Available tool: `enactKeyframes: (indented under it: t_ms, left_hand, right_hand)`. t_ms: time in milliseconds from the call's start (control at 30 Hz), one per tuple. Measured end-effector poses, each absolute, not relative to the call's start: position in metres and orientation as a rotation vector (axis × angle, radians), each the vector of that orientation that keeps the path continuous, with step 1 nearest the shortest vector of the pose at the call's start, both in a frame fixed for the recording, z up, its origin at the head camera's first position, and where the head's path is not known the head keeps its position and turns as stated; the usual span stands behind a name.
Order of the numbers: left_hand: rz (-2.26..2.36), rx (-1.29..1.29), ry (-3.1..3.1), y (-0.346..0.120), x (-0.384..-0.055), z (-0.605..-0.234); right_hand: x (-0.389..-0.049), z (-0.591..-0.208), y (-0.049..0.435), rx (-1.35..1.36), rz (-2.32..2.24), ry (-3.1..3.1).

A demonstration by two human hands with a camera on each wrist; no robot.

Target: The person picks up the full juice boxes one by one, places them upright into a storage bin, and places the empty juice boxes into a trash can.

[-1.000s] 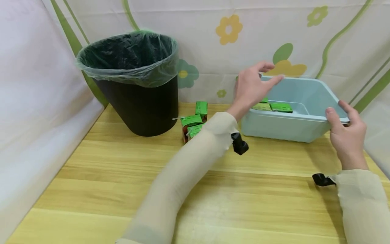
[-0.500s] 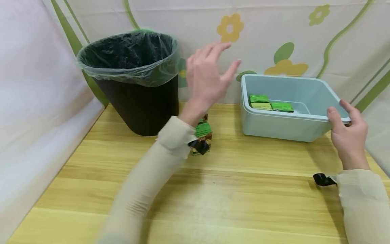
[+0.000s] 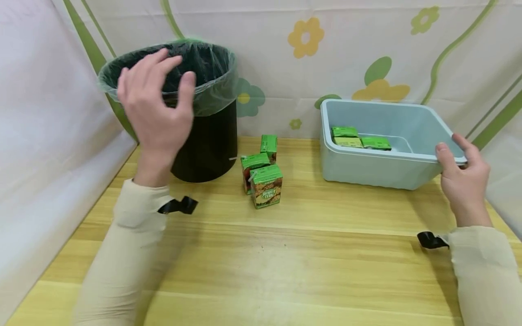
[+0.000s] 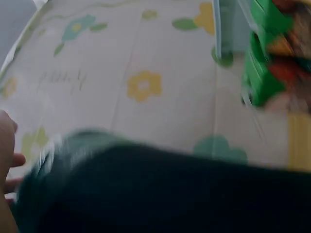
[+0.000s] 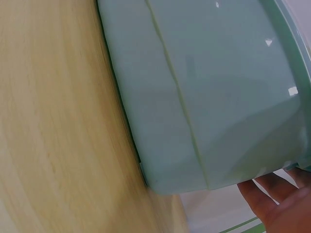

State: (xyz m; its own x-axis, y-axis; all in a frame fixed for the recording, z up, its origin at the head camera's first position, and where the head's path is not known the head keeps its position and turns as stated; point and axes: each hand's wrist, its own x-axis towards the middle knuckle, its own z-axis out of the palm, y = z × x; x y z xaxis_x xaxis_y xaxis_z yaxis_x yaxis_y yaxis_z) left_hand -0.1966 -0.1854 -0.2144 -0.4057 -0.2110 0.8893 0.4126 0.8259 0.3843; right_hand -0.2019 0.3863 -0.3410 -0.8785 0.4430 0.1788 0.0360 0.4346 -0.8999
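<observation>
My left hand (image 3: 157, 104) is raised in front of the lined trash bin (image 3: 210, 147), fingers loosely bent and holding nothing. The left wrist view catches part of that hand (image 4: 7, 160) beside the bin's dark liner (image 4: 160, 189). At the right, my right hand (image 3: 466, 185) grips the rim corner of a light blue plastic tub (image 3: 371, 170), thumb on top. Its fingers (image 5: 257, 196) show under the rim in the right wrist view. Inside the tub lie several green-topped drink cartons (image 3: 376, 143). Between bin and tub stand more drink cartons (image 3: 267, 186), with a straw on some.
A wooden table (image 3: 285, 271) carries everything. White flowered cloth (image 3: 277, 54) hangs behind and along both sides. The bin stands at the back left, close to the cloth.
My left hand has swung left, from over the tub, past the standing cartons, to the bin. The right hand stays on the tub's rim.
</observation>
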Motion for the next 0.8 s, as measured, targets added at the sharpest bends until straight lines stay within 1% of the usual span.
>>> enactKeyframes:
  t_ms: [133,267,433,667,800]
  left_hand:
    - [-0.739,-0.118,-1.821,-0.219,-0.192,-0.230]
    - [-0.801,-0.129,-1.821,-0.239,-0.187,-0.241]
    - [-0.815,-0.175,-1.836,-0.250,-0.184,-0.248]
    - [-0.785,-0.210,-1.866,-0.256,-0.180,-0.248]
    - [-0.783,-0.218,-1.888,-0.259,-0.179,-0.247]
  right_hand:
    - [-0.201,-0.342,0.386,-0.407,1.421,-2.310]
    - [-0.201,-0.343,0.386,-0.407,1.411,-2.306]
    - [-0.200,-0.342,0.384,-0.404,1.422,-2.306]
    - [-0.198,-0.336,0.383,-0.391,1.395,-2.383]
    - [-0.197,-0.327,0.376,-0.262,1.258,-2.451]
